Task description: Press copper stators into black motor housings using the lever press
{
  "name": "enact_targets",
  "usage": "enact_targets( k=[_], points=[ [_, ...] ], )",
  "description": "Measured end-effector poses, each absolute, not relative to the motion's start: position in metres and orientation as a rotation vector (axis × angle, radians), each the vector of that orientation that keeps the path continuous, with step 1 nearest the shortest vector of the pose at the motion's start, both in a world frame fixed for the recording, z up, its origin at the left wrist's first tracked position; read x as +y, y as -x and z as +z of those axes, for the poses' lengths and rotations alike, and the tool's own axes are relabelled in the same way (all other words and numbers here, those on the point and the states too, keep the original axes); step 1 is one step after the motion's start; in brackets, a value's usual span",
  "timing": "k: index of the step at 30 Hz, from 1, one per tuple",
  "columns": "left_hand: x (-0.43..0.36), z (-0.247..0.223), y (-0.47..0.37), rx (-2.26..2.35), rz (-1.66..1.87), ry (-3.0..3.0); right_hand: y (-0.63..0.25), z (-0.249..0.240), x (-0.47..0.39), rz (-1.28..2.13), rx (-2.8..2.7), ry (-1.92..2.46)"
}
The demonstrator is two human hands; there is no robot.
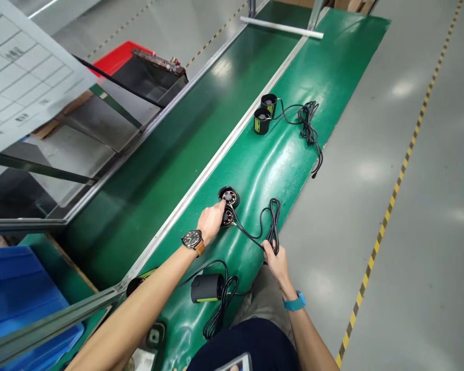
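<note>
Two black cylindrical housings with round fan-like insides, an upper one (231,196) and a lower one (228,217), stand side by side on the green bench. My left hand (211,221) grips them from the left, its fingers partly hidden behind the lower one. Thin wires lead from both into a black cable (272,219), folded into a long bundle. Closed around the near end of that bundle is my right hand (276,262), at the bench's right edge.
Farther along the green mat (344,46) stand two more black cylinders (262,121) with a bundled cable (308,121). Nearer me lies another cylinder (206,287) with its cable (221,312). A metal rail (232,136) borders the bench; a blue bin (19,293) sits at left.
</note>
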State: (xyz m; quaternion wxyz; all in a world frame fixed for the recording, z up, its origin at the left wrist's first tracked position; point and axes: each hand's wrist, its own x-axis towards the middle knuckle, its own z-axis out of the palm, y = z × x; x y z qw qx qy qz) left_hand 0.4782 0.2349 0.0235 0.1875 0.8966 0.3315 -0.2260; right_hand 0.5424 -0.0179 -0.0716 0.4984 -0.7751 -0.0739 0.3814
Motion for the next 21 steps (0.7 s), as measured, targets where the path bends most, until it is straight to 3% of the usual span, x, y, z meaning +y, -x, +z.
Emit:
enact_targets(
  k=[9,21],
  points=[
    [0.253,0.025,-0.536,0.926,-0.587,-2.593,-0.634,-0.053,0.017,0.678,-0.324,1.973],
    [0.335,0.022,-0.692,0.924,-0.306,-2.639,-0.82,-0.058,0.134,0.334,-0.419,2.236]
  ],
)
